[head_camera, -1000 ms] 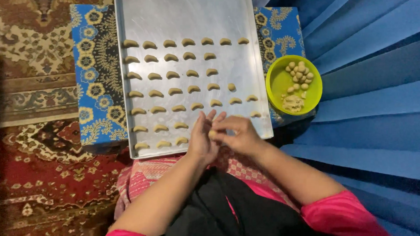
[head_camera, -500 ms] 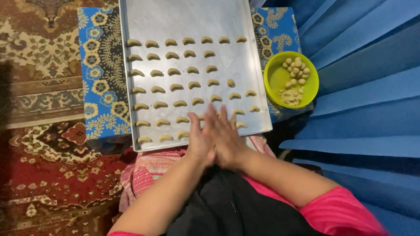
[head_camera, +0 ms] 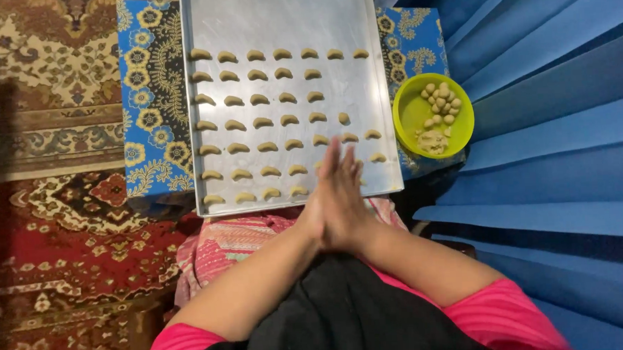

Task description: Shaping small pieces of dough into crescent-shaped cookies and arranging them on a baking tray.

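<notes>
Head view, looking down on a seated person at work over a metal baking tray [head_camera: 276, 15]. The tray serves as the landmark throughout. The left hand [head_camera: 324, 202] and right hand [head_camera: 351, 198] are pressed flat together, palm to palm, fingers straight and pointing toward the tray, over its near edge just right of centre. Whatever lies between the palms is hidden; it cannot be told whether a piece of dough is there.

Change from the earlier frames: a second ago the fingers were curled together, as if working something small at the tray's near edge; half a second ago the palms had begun to close and slide; now they are fully flattened against each other. This suggests a rolling stroke between the palms, judged from posture alone.

On the tray lie rows of small crescent-shaped dough pieces [head_camera: 268, 147], filling its left and middle parts; the rows nearest the hands are shorter on the right. Right of the tray sits a yellow-green bowl [head_camera: 412, 114] holding dough balls [head_camera: 441, 101]. Under the tray is a blue patterned cloth [head_camera: 150, 98], and left of it a red patterned carpet [head_camera: 55, 228].
</notes>
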